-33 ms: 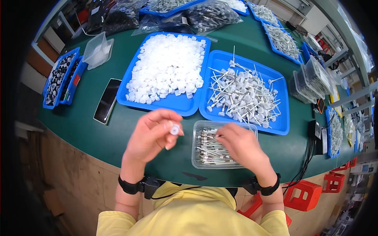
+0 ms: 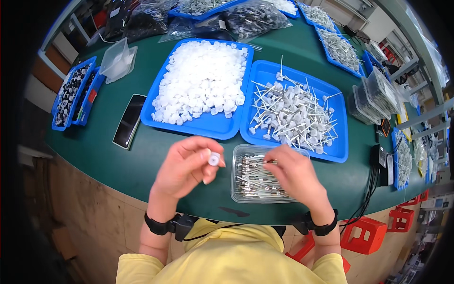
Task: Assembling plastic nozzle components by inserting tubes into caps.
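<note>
My left hand pinches a small round white plastic cap between thumb and fingers, its centre hole facing up. My right hand hovers over a clear plastic box full of thin metal rods. Its thumb and forefinger are pinched on what looks like one thin rod, mostly hidden by the fingers. Behind my left hand, a blue tray holds a heap of white caps. The blue tray beside it holds rods with caps fitted on them.
A phone lies left of the cap tray. Farther left are an open clear container and stacked blue bins of dark and white parts. Clear boxes stand at the right, near cables. Plastic bags lie at the back.
My left hand has shifted slightly right and down with the cap. My right hand has moved slightly right and up, over the rods.
</note>
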`<state>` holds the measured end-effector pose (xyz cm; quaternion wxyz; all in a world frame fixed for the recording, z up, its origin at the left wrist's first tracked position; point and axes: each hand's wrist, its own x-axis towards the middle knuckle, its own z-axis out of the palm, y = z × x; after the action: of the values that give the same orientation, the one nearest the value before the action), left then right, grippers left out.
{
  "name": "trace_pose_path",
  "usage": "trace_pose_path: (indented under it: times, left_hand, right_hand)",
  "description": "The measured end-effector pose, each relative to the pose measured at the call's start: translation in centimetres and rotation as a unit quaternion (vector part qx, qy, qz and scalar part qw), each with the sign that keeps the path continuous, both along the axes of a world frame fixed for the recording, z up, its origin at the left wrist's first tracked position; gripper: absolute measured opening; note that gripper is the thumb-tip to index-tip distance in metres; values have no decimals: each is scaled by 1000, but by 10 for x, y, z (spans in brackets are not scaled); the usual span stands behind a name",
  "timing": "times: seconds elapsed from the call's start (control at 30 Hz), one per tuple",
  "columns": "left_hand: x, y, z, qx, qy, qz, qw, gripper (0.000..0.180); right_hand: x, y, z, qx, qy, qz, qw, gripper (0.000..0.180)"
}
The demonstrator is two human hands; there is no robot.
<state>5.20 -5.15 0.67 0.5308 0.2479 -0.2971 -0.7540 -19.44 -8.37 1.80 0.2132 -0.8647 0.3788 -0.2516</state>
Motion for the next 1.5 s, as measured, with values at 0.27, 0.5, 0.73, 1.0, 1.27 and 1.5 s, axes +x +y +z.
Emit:
trace_pose_path:
  times: [0.27, 0.5, 0.73, 1.0, 1.27, 1.5]
  left_hand:
    - [-31, 21, -2, 16, 161, -68, 984, 24]
    - [-46, 27, 6, 36, 151, -103, 983, 25]
    - [-55, 36, 15, 28, 153, -118, 981, 29]
    - [-50, 43, 21, 16, 133, -122, 983, 30]
    - [-50, 44, 22, 23, 136, -111, 984, 28]
    - [-51, 45, 21, 19, 142, -104, 984, 27]
  right_hand:
    - [-11, 25, 32, 235, -295, -90, 922, 17]
    - [-13, 47, 44, 388, -453, 75, 799, 21]
    - [-1, 62, 35, 496, -515, 186, 674, 23]
    - [3, 57, 35, 272, -389, 150, 867, 17]
    - [9, 64, 33, 89, -351, 92, 927, 17]
    - [13, 68, 33, 17, -328, 50, 943, 20]
